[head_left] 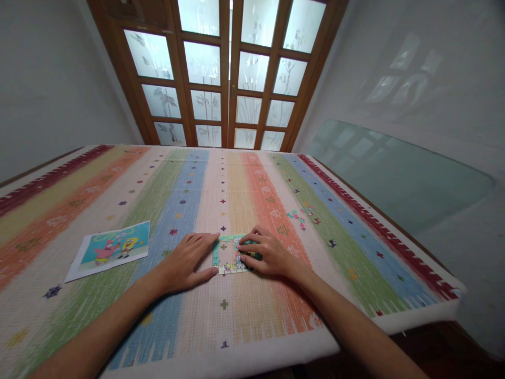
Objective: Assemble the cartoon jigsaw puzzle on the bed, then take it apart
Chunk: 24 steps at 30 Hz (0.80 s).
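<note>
"What do you get at the fingers?"

"From my end, the left hand [189, 260] lies palm down, fingers and thumb spread apart, their tips at the left edge of the puzzle [215, 257]. I see nothing gripped there. The right hand [269, 255] has its fingers bent over the puzzle's right side; I can't tell whether they pinch a piece, because they cover that part."

"And the puzzle itself?"

"Between the two hands, flat on the near part of the surface [256, 318]. I make out joined pieces along the left, far and near sides, and the striped cloth shows through the middle."

"Further out?"

"To the right and farther off, I have a loose scatter of small pieces [293, 215], pink and teal among them, well apart from the right hand. Left of the left hand lies a printed sheet [114, 250] with a pink and a yellow cartoon figure. Beyond the surface's far edge I see a wooden door [225, 105] with frosted panes."
</note>
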Tool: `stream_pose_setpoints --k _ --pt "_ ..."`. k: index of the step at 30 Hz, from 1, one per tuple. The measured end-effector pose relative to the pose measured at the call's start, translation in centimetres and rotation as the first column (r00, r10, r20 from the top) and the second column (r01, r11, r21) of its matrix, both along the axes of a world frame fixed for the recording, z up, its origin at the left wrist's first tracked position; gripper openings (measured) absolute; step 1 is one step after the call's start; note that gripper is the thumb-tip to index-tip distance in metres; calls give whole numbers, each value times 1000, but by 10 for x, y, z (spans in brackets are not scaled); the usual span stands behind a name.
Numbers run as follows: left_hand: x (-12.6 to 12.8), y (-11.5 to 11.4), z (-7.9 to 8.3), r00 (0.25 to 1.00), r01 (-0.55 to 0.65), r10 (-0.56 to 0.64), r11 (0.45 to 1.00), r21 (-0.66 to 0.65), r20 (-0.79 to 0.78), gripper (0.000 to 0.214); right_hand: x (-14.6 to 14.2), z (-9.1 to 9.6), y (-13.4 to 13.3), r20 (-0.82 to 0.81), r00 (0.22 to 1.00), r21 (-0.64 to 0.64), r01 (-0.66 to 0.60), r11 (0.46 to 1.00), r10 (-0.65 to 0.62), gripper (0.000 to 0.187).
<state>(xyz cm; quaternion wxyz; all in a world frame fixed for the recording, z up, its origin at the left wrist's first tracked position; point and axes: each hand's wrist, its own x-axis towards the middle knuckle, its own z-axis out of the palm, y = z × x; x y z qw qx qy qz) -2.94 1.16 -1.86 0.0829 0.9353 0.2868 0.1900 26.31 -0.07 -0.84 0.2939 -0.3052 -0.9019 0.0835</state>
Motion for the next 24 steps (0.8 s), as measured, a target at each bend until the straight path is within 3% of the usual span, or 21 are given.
stream_pose_setpoints --k 24 --pt "1 -1 1 1000 4 -4 1000 0 11 66 -8 -6 -3 33 998 66 -53 996 51 26"
